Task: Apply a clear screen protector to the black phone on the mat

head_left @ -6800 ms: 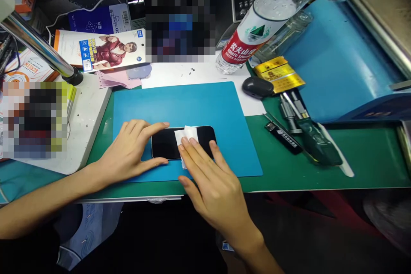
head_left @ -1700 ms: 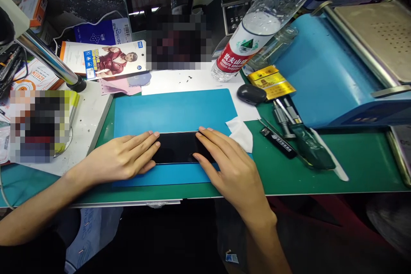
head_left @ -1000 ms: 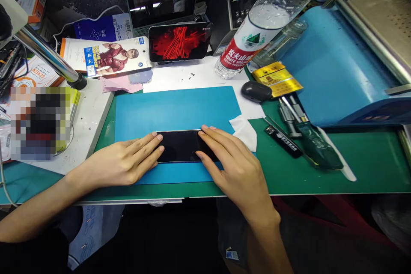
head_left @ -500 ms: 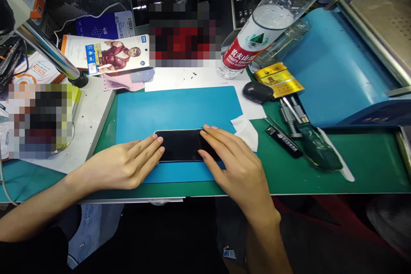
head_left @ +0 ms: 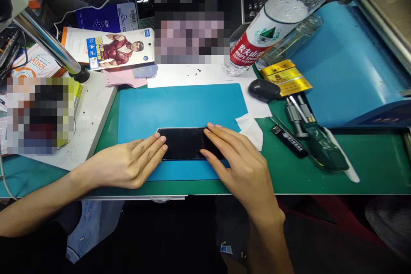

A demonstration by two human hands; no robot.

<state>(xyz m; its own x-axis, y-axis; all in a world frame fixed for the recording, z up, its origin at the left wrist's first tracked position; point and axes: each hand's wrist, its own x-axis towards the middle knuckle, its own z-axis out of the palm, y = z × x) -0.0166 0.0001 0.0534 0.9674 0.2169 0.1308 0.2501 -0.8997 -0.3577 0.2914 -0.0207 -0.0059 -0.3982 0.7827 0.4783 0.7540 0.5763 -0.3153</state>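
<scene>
A black smartphone [head_left: 183, 143] with a thin pale edge lies lengthwise across a blue mat [head_left: 180, 105], its dark screen facing up. At its left end, my left hand [head_left: 131, 160] grips the phone, fingers together and fingertips over the edge. My right hand [head_left: 241, 167] holds the other end, fingers along the far side and thumb at the near side of the screen. That right end is partly covered by the hand. A folded white cloth or tissue [head_left: 251, 130] lies just beyond my right hand.
To the right are a black mouse-like object [head_left: 263, 90], a gold packet [head_left: 285, 78], a green-handled tool [head_left: 324, 145] and a blue machine [head_left: 340, 68]. A plastic bottle [head_left: 257, 43] stands behind. A lamp pole [head_left: 48, 43] and a white board [head_left: 93, 111] are left.
The whole view has shifted slightly, with the background sliding a little to the right. Both hands keep their places on the phone, which has not visibly moved on the mat.
</scene>
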